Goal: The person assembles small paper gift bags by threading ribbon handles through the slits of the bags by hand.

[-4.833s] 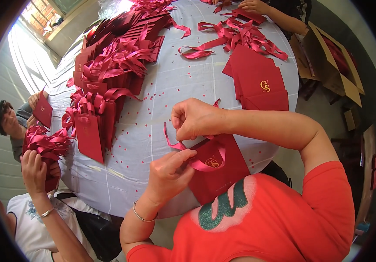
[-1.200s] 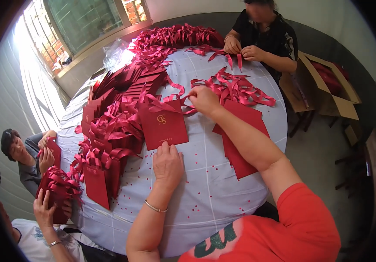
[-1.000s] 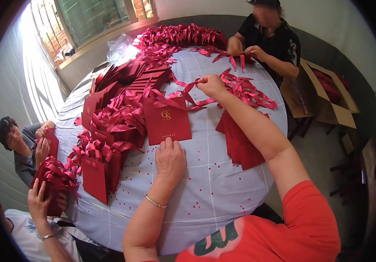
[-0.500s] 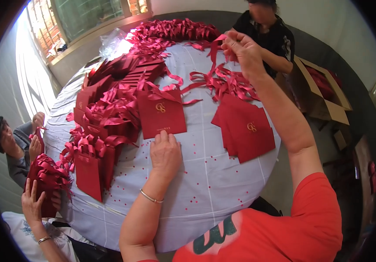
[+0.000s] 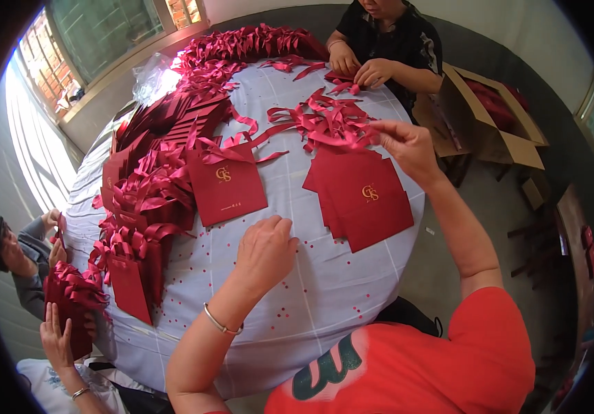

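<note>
In the head view, the person's right hand [image 5: 407,148] pinches the end of a glossy pink-red ribbon [image 5: 345,143] between thumb and fingertips, just above a fanned stack of flat dark-red gift bags [image 5: 369,207]. The ribbon runs left along the top of that stack, beside a loose ribbon heap [image 5: 328,110]. The left hand [image 5: 266,252] is loosely curled with nothing visible in it; whether it touches the tablecloth [image 5: 297,359] cannot be told. Just beyond it lies a single gold-monogrammed gift bag [image 5: 228,190], its top beside the crowded row of ribboned bags [image 5: 162,183]. The pinched ribbon could snag and drag neighbouring strands, since the heap looks tangled; a sideways pull might also skew the stack, whose bags overlap unevenly.
</note>
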`<action>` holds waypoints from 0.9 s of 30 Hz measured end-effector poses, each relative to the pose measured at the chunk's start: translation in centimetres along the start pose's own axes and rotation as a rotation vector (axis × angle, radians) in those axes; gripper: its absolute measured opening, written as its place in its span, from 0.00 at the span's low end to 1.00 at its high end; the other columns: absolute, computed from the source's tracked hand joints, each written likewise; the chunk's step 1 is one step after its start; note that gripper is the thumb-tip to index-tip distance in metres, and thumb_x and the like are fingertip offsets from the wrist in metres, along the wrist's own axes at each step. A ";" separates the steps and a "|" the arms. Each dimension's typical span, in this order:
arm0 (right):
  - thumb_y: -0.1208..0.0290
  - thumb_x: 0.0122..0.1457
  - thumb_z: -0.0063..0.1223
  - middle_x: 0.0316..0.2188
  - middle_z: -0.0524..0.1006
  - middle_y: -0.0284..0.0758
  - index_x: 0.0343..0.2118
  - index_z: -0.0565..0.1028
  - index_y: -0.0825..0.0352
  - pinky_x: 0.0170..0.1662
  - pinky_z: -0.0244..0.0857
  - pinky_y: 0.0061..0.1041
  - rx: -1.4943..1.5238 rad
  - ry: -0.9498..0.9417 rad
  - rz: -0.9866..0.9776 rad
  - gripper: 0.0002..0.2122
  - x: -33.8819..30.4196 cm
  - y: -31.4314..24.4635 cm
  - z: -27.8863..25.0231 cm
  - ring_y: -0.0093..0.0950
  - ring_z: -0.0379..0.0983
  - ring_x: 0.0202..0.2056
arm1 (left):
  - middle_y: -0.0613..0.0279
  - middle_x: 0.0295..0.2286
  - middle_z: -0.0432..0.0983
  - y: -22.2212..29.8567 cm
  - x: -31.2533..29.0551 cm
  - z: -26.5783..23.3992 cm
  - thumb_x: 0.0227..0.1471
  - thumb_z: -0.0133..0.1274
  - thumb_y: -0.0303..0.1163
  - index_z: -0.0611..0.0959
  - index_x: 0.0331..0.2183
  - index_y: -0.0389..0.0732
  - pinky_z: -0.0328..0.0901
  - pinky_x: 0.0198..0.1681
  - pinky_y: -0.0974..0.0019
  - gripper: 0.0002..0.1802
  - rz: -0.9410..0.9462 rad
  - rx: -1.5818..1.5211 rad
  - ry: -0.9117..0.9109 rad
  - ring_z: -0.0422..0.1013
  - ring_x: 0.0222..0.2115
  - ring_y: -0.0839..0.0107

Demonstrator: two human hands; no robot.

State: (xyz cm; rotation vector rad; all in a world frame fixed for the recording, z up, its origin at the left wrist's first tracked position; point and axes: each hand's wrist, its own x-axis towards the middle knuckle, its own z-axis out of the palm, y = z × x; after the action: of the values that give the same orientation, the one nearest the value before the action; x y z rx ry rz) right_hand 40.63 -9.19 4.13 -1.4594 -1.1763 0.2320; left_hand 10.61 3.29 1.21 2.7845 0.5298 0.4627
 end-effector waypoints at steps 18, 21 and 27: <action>0.75 0.60 0.56 0.42 0.76 0.38 0.34 0.78 0.72 0.48 0.65 0.23 -0.166 0.429 -0.040 0.05 -8.7 3.9 2.1 0.28 0.72 0.43 | 0.49 0.33 0.79 7.3 10.8 4.6 0.44 0.59 0.26 0.79 0.39 0.34 0.66 0.48 0.54 0.17 0.266 -0.049 0.040 0.74 0.39 0.50; 0.75 0.59 0.57 0.41 0.76 0.38 0.34 0.77 0.72 0.46 0.66 0.25 -0.162 0.470 -0.074 0.05 -8.2 3.8 2.9 0.30 0.73 0.42 | 0.48 0.32 0.79 8.2 11.0 4.9 0.44 0.59 0.27 0.80 0.37 0.35 0.67 0.45 0.53 0.14 0.175 -0.193 0.057 0.74 0.38 0.50; 0.75 0.58 0.58 0.39 0.76 0.38 0.33 0.77 0.71 0.44 0.67 0.27 -0.213 0.521 -0.116 0.05 -8.5 4.5 3.0 0.33 0.74 0.40 | 0.45 0.29 0.78 9.9 11.2 4.1 0.45 0.58 0.27 0.80 0.35 0.36 0.68 0.38 0.50 0.12 0.062 0.033 -0.098 0.75 0.35 0.49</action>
State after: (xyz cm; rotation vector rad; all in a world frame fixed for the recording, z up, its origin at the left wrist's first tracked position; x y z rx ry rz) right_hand 36.81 -12.76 -4.45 -1.5070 -0.8686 -0.3482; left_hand 24.99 -2.00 3.47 2.8443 0.4339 0.3311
